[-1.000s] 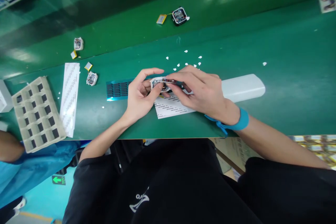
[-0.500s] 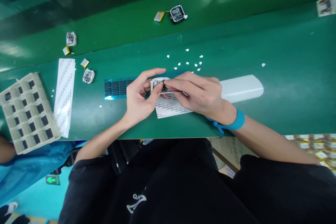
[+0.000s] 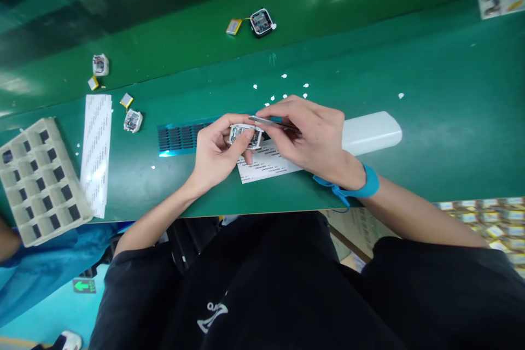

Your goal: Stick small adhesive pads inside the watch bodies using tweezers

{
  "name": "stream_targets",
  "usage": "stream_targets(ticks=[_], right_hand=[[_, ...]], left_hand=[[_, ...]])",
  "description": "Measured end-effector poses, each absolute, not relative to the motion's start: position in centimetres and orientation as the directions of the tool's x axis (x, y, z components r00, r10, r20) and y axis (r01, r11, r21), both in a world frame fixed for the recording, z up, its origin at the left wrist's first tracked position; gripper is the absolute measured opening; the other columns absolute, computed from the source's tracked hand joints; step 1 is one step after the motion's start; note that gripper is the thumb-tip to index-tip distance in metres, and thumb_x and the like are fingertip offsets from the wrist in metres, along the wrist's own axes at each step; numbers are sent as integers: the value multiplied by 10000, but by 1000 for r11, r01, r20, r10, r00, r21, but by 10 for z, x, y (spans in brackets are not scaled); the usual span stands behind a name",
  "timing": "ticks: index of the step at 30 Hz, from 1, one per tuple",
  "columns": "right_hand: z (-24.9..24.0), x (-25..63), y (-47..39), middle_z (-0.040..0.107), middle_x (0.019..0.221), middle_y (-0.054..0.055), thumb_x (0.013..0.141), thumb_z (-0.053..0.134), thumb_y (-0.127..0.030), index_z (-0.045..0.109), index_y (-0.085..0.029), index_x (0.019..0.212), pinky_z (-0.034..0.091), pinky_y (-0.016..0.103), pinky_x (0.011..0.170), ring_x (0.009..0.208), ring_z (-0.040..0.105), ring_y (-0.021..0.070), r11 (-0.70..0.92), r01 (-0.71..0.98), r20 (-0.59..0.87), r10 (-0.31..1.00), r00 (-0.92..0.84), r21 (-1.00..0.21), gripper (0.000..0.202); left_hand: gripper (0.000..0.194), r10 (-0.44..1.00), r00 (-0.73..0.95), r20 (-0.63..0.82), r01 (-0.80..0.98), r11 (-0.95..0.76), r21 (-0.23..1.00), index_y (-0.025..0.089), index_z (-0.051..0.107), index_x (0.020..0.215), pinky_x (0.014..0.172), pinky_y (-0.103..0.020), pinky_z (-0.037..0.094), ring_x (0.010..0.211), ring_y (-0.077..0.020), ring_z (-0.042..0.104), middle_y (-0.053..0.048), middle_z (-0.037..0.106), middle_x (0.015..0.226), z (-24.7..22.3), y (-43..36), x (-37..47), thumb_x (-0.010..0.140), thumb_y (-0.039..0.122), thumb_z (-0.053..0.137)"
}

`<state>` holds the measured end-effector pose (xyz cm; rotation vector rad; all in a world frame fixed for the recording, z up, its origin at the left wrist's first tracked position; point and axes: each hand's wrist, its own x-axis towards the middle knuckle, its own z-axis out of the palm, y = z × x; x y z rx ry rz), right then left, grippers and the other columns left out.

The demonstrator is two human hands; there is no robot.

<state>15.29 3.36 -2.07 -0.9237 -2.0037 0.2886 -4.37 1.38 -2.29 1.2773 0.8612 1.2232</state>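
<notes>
The person's left hand point(image 3: 217, 147) clamped an open white electronics housing point(image 3: 257, 139) over the printed sheet point(image 3: 266, 165); their right hand point(image 3: 314, 134) pinched a slim metal tool point(image 3: 268, 122), probably tweezers, by the housing's rim.

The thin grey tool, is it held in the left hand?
No, the right hand holds the thin grey tool, while the left hand holds a white case.

White housing point(image 3: 257, 140): small, rounded, sitting open, electronics showing inside. Its open side is facing up toward the camera; left hand point(image 3: 215, 147) is gripping it, thumb lying across the opening. Slim metallic tool point(image 3: 268, 121): right hand point(image 3: 315, 134) is pinching it, sloping slightly, tip pointing left at the housing's far edge. Contact not clear.
</notes>
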Motion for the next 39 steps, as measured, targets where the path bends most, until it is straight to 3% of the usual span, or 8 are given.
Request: stream_targets(ticks=[7, 10, 17, 22, 27, 30, 36, 39], right_hand=[[-27, 162, 34, 851, 1046, 28, 1086, 599, -126, 745, -186, 1222, 551, 233, 580, 795, 787, 125, 793, 564, 687, 542, -483, -229, 209], [-28, 165, 35, 839, 1030, 24, 1102, 569, -147, 743, -196, 1255, 562, 247, 599, 794, 776, 133, 786, 593, 643, 549, -534, -178, 237], [-22, 169, 37, 821, 947, 31, 1142, 453, -195, 752, -265, 1216, 534, 308, 561, 688, 720, 153, 610, 767, 498, 737, -457, -200, 316], [-22, 169, 37, 844, 997, 16, 1155, 541, -345, 766, -266, 1212, 520, 292, 547, 780, 778, 146, 718, 678, 590, 619, -518, -158, 246], [-31, 169, 38, 820, 881, -34, 1145, 493, -223, 765, -240, 1191, 512, 250, 554, 711, 748, 105, 768, 636, 654, 516, -553, -69, 276], [-33, 169, 38, 833, 916, -28, 1108, 486, -144, 761, -243, 1206, 520, 255, 568, 730, 752, 111, 771, 634, 652, 508, -563, -53, 308], [-29, 170, 37, 818, 922, 7, 1100, 456, -127, 747, -266, 1230, 515, 311, 565, 722, 727, 154, 688, 707, 475, 683, -554, -165, 347], [-28, 171, 41, 840, 1039, 39, 1090, 445, -96, 717, -217, 1328, 534, 309, 581, 750, 743, 157, 629, 752, 519, 719, -463, -200, 381]], left_hand=[[253, 970, 236, 52, -190, -6, 982, 200, 774, 1024, 446, -182, 565, 480, -87, 703, 25, 787, 823, -21, 13, -44, 945, 421, 870], [280, 972, 230, 43, -179, -1, 984, 192, 771, 1004, 437, -184, 551, 466, -85, 692, 24, 781, 800, -19, 13, -44, 949, 452, 861], [317, 977, 213, -21, -127, 49, 991, 185, 745, 1026, 445, -200, 568, 465, -91, 696, -6, 814, 854, -13, 7, -41, 959, 479, 843], [383, 986, 163, 20, -136, 2, 991, 202, 745, 954, 370, -183, 500, 418, -91, 667, 34, 739, 733, -15, 8, -38, 896, 553, 888], [452, 989, 148, 16, -75, -5, 997, 206, 748, 937, 370, -183, 495, 412, -92, 655, 23, 742, 729, -15, 9, -38, 879, 638, 868], [420, 990, 138, 14, -78, -3, 997, 205, 753, 924, 368, -177, 492, 411, -90, 652, 30, 730, 714, -15, 8, -37, 867, 596, 897], [285, 990, 134, 51, -46, -45, 998, 189, 760, 970, 373, -174, 488, 432, -78, 662, 12, 752, 794, -20, 7, -38, 952, 462, 841], [179, 990, 135, 28, -36, -24, 999, 188, 743, 1012, 386, -183, 499, 443, -75, 654, -1, 771, 836, -22, 7, -39, 977, 355, 799]])
